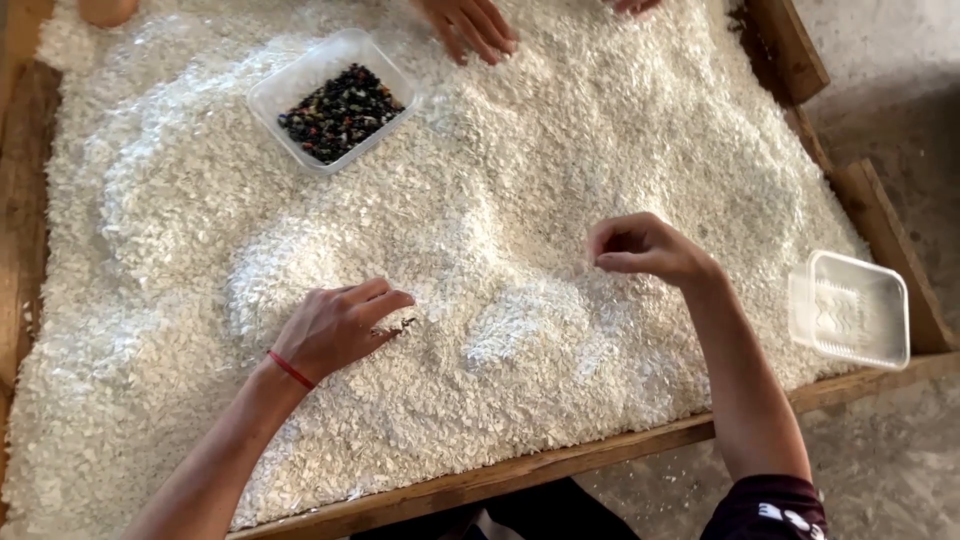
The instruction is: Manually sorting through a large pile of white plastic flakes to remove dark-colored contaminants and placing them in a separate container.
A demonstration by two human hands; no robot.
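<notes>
Honestly, the risk I see is the small dark bits (405,324) right at the fingertips of the left hand (335,328) getting buried again. The white flakes (560,200) are loose and heaped, so one careless sweep would probably fold the specks under, and they're tiny enough to lose. That left hand lies palm down on the pile near the tray's front edge (560,462), fingers spread flat, gripping nothing, red thread on the wrist. The right hand (640,247) hovers just above the flakes toward the right side, fingers curled into a tight pinch; can't tell if anything's in it. The clear tub of dark pieces (338,103) sits well apart, toward the far left corner, so a long carry could drop stuff. An empty clear tub (852,308) sits on the right front corner, and another person's hand (470,25) works the far edge.
</notes>
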